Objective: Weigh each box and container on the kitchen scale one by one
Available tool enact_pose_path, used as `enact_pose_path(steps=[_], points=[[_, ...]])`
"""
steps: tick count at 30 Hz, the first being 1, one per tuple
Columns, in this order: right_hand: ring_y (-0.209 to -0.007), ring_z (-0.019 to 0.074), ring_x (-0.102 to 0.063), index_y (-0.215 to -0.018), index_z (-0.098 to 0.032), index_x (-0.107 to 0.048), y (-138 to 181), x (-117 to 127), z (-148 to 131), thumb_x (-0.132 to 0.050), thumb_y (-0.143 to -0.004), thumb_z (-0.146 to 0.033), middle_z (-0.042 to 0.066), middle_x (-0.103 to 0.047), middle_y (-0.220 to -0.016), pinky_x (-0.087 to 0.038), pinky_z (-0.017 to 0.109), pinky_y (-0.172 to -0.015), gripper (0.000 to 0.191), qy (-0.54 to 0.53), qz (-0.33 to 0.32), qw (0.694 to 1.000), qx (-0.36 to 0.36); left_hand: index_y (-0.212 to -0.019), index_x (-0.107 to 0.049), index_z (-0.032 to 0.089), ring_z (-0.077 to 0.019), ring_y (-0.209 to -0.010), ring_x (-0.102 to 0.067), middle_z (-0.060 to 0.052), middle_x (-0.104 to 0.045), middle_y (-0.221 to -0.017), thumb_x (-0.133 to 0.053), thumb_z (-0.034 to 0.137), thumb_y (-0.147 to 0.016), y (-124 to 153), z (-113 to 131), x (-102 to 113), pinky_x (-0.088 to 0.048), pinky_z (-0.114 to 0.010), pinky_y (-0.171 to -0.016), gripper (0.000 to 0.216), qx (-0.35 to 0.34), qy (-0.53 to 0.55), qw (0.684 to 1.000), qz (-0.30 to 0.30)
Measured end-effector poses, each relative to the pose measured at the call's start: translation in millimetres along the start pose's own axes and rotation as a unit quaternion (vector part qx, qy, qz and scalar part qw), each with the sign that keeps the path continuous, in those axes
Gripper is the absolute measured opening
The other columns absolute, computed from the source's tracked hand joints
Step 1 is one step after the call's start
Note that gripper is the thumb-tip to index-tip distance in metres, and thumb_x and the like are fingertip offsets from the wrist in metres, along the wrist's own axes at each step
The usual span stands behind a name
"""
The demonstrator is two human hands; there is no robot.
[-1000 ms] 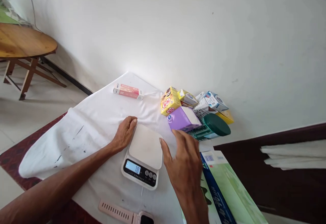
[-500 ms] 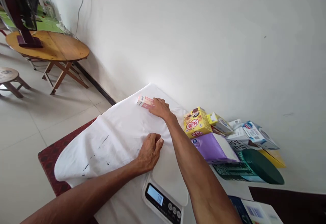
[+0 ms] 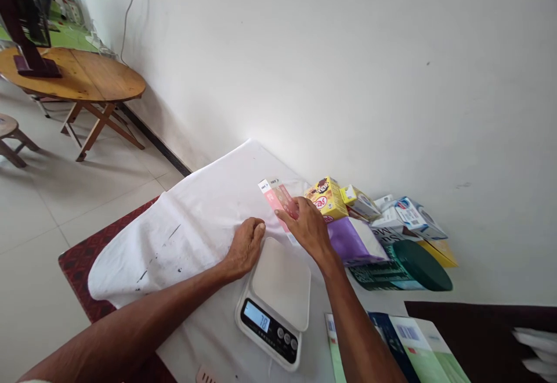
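Note:
My right hand grips a slim pink box with a white end, holding it tilted past the far side of the kitchen scale. Nothing lies on the scale's white plate, and its lit display looks like 78. Beside the scale's upper left corner, my left hand rests on the white cloth, its fingers curled in a loose fist and nothing showing in them.
To the right are a yellow box, a purple pack, a green-lidded canister and several cartons. Flat green-and-white packs lie near my right forearm. The wall borders the table's far side. A round wooden table stands at left.
My right hand has lifted the pink box off the cloth and drawn it right and nearer, towards the scale. My left hand stays by the scale. The view has shifted slightly.

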State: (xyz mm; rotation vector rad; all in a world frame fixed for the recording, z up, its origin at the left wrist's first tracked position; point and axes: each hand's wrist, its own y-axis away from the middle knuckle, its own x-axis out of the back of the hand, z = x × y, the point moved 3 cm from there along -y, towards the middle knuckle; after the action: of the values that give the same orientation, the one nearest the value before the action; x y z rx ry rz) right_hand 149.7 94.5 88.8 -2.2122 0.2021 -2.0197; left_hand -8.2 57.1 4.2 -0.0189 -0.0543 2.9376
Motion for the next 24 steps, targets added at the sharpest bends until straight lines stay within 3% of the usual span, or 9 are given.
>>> enact_pose_path(steps=[5,10,16,19,24], points=[[-0.102,0.03,-0.064,-0.115,-0.016,-0.06,89,32,16,-0.059,-0.093,-0.055,0.014,-0.069,-0.109,-0.051,0.043,-0.088,0.044,-0.025,0.056,0.998,-0.003,-0.1,-0.062,0.02,-0.0236,-0.098,-0.066,-0.01,-0.069,-0.103,-0.037,0.059,-0.099,-2,-7,-3,-0.054,-0.04,-0.092,0.047,0.008,0.051,0.999,0.003],[-0.103,0.0313,-0.065,-0.118,-0.017,-0.06,151,30,-3,-0.062,-0.095,-0.047,0.014,-0.068,-0.11,-0.055,0.044,-0.085,0.038,-0.037,0.066,0.997,-0.012,-0.098,-0.063,0.018,-0.0243,-0.098,-0.068,-0.011,-0.069,-0.102,-0.04,0.074,-0.094,-5,-7,-2,-0.055,-0.041,-0.094,0.06,0.025,0.089,0.996,0.009],[-0.108,0.0331,-0.065,-0.131,-0.015,-0.055,184,22,-15,-0.062,-0.096,-0.046,0.016,-0.067,-0.116,-0.057,0.049,-0.089,0.047,-0.045,0.074,0.996,-0.031,-0.101,-0.066,0.016,-0.0252,-0.098,-0.069,-0.012,-0.071,-0.102,-0.048,0.08,-0.088,-5,-9,-1,-0.055,-0.044,-0.097,0.068,0.032,0.109,0.993,0.014],[-0.117,0.0358,-0.062,-0.142,-0.016,-0.048,191,33,-14,-0.063,-0.095,-0.055,0.018,-0.065,-0.127,-0.055,0.054,-0.095,0.063,-0.053,0.099,0.993,-0.046,-0.102,-0.067,0.016,-0.0264,-0.1,-0.069,-0.012,-0.071,-0.103,-0.05,0.081,-0.086,-6,-9,-1,-0.055,-0.046,-0.098,0.07,0.032,0.114,0.993,0.012],[-0.118,0.0314,-0.062,-0.14,-0.019,-0.051,203,60,-15,-0.057,-0.1,-0.053,0.016,-0.067,-0.126,-0.054,0.05,-0.098,0.053,-0.091,0.185,0.976,-0.066,-0.102,-0.067,0.015,-0.0283,-0.101,-0.069,-0.013,-0.071,-0.104,-0.053,0.085,-0.082,-5,-4,0,-0.055,-0.048,-0.099,0.074,0.034,0.112,0.993,0.007]])
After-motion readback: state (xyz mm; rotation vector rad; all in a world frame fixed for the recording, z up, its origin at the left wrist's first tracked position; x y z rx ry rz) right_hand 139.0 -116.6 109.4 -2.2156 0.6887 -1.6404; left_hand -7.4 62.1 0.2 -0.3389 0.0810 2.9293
